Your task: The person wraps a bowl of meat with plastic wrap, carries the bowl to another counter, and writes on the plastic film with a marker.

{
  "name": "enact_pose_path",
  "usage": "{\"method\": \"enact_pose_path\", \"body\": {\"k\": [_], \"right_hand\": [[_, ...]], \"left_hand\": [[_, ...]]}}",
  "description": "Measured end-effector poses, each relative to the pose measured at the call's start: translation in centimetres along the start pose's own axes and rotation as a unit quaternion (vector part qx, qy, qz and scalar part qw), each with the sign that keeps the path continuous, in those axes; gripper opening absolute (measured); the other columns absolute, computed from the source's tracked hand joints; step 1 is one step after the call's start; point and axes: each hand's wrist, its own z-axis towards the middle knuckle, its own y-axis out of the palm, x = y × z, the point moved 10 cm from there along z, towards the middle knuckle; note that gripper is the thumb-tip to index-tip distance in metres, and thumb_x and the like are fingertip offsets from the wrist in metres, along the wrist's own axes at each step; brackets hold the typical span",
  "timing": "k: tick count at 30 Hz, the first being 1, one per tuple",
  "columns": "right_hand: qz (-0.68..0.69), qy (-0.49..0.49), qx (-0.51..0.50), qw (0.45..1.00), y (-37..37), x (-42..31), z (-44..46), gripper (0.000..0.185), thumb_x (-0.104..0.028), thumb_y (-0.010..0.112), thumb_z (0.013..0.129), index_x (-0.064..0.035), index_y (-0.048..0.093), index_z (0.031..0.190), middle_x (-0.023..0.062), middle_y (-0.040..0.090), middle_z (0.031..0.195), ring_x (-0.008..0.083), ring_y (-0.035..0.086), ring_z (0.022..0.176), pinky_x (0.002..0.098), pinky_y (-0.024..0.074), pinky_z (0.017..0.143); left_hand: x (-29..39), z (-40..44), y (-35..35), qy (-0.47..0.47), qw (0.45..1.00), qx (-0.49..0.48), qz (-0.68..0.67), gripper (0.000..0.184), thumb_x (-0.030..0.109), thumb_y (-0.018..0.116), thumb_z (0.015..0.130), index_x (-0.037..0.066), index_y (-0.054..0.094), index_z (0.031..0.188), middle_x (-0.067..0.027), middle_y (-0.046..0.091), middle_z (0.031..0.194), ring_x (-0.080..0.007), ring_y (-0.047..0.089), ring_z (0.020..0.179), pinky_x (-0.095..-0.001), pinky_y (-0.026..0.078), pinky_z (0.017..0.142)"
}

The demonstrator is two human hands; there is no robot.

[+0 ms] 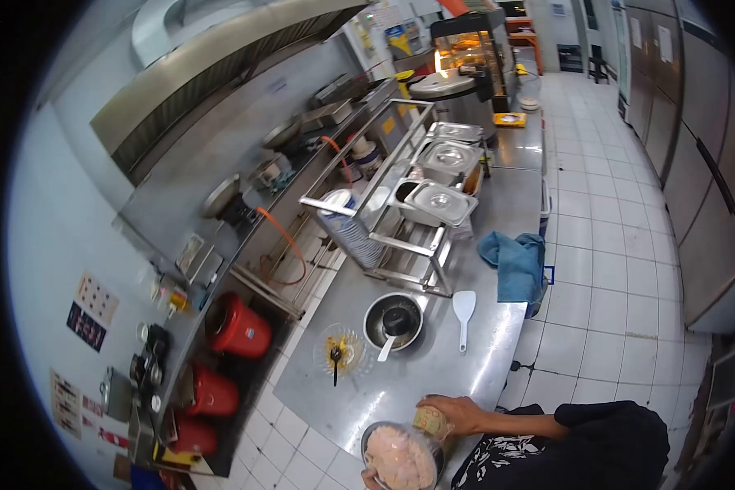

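A metal bowl [439,457] of pale pink, raw-meat-like food [398,459] sits at the near edge of the steel table. My right hand [457,415] is closed around a small container with a yellowish label [431,421], tilted beside the bowl's rim. At the bottom edge of the view, my left hand [371,479] grips the bowl's side; only some fingers show. Farther along lie a steel pot [416,333] with a black, white-handled ladle [395,322] in it, a glass dish [353,336] with yellow residue and a black spoon [335,365], and a white rice paddle [464,310].
A steel rack [416,245] stands on the table [482,367], near lidded food pans [441,202] and stacked bowls [351,233]. A blue cloth [516,265] hangs over the table's edge. Red bins [243,327] sit under the stove counter; steel refrigerators [702,139] line the opposite side.
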Motion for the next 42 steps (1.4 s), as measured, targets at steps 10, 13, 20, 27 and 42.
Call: {"method": "enact_pose_path", "body": {"k": [10, 13, 20, 27, 42], "right_hand": [[-0.067, -0.190, 0.076, 0.977, -0.1, -7.4, 1.3, 0.035, -0.042, 0.067, 0.083, -0.0264, 0.064, 0.114, 0.0008, 0.063, 0.087, 0.0209, 0.065, 0.082, 0.0344, 0.0530, 0.060], [-0.036, -0.198, 0.004, 0.979, 1.4, -7.9, 2.7, 0.036, -0.036, 0.070, 0.080, -0.0263, 0.064, 0.114, 0.0021, 0.065, 0.089, 0.0233, 0.065, 0.087, 0.0368, 0.0531, 0.066], [-0.008, -0.205, -0.158, 0.966, 5.4, -11.7, 3.0, 0.045, -0.030, 0.073, 0.075, -0.0246, 0.064, 0.119, 0.0062, 0.067, 0.102, 0.0280, 0.063, 0.098, 0.0400, 0.0498, 0.078], [0.083, -0.180, -0.225, 0.954, 8.6, -12.2, 2.5, 0.039, -0.038, 0.066, 0.082, -0.0195, 0.067, 0.116, 0.0091, 0.069, 0.108, 0.0308, 0.064, 0.099, 0.0395, 0.0496, 0.082], [-0.035, -0.175, -0.034, 0.983, 3.7, -12.0, 14.8, 0.035, -0.046, 0.065, 0.079, -0.0178, 0.069, 0.099, 0.0083, 0.071, 0.086, 0.0287, 0.068, 0.080, 0.0396, 0.0520, 0.073]], "left_hand": [[-1.3, 0.9, 2.1, -0.045, 0.998, -0.020, 0.041, 0.077, 0.043, 0.048, 0.076, 0.000, 0.039, 0.138, -0.0177, 0.049, 0.135, -0.0328, 0.052, 0.119, -0.0458, 0.045, 0.100], [-1.2, 0.3, 1.8, -0.041, 0.998, -0.019, 0.044, 0.077, 0.043, 0.048, 0.076, 0.000, 0.038, 0.139, -0.0178, 0.048, 0.135, -0.0328, 0.052, 0.119, -0.0458, 0.045, 0.101], [-0.7, -1.7, 0.2, -0.037, 0.998, -0.007, 0.044, 0.077, 0.042, 0.049, 0.075, 0.000, 0.038, 0.139, -0.0183, 0.048, 0.135, -0.0329, 0.051, 0.119, -0.0457, 0.044, 0.101], [-1.2, -4.2, -2.4, -0.040, 0.998, 0.008, 0.043, 0.077, 0.041, 0.049, 0.075, 0.000, 0.038, 0.139, -0.0187, 0.048, 0.135, -0.0329, 0.051, 0.119, -0.0457, 0.044, 0.101], [-2.8, -10.6, -7.0, -0.036, 0.998, 0.038, 0.019, 0.077, 0.040, 0.049, 0.075, -0.001, 0.038, 0.139, -0.0196, 0.047, 0.136, -0.0330, 0.051, 0.120, -0.0456, 0.044, 0.101]]}}
